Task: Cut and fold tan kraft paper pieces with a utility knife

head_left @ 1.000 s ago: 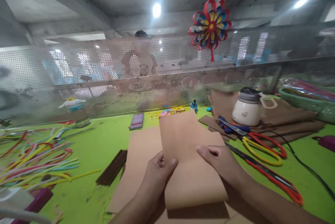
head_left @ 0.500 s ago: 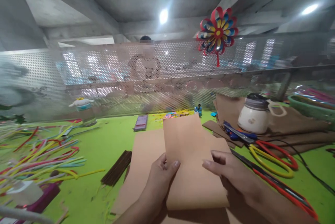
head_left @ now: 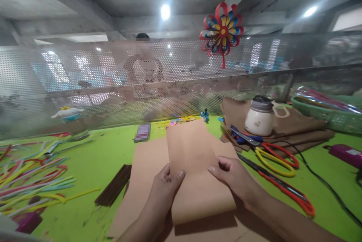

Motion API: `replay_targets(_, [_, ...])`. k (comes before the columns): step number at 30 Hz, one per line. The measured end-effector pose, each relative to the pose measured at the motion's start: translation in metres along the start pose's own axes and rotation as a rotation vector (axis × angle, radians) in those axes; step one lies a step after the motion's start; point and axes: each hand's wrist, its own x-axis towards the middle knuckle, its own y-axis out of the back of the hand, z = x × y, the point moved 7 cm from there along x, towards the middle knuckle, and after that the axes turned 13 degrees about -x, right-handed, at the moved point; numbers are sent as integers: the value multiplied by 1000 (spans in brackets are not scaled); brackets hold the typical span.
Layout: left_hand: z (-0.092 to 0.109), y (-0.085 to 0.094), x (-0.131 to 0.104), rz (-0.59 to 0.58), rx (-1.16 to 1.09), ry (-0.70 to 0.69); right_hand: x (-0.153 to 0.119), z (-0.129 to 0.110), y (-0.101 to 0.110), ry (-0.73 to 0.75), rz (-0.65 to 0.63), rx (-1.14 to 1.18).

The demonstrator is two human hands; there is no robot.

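A tan sheet of kraft paper (head_left: 192, 147) is held up in front of me, its lower edge curling under. My left hand (head_left: 165, 187) grips its left edge, thumb on the front and fingers curled behind. On the opposite edge, my right hand (head_left: 233, 176) pinches the sheet the same way, with some fingertips hidden behind it. Beneath lies a larger tan sheet (head_left: 144, 162) on the green table (head_left: 76, 159). Left of that sheet rests a bundle of dark brown strips (head_left: 113, 185). Scissors with red handles (head_left: 285, 191) lie right of my right hand.
Brown paper (head_left: 305, 121) is stacked at the right under a white jar (head_left: 258, 117), with red-and-yellow-handled scissors (head_left: 275, 161) before it. Colourful strips (head_left: 34, 174) cover the left. A perforated screen (head_left: 181, 79) stands behind, with a person (head_left: 144, 68) beyond. A green basket (head_left: 325, 115) sits far right.
The whole scene has shifted left in view, as the camera turned right; a purple object now shows at the far right. Both hands keep their hold on the paper.
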Motion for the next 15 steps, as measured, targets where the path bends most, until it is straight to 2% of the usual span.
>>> replay_targets(4, [-1,-7,-6,-54,-98,50,0,1,2,34,38,-60])
replay_targets(8, [1,-27,-23,-129,-231,106,3,2,6,86,70,-106])
replay_targets(10, [2,-34,-31,-130,-270,117,5,4,10,111,104,-142])
replay_targets(15, [4,-32,-29,-91,-191,35,7,8,13,111,138,-153])
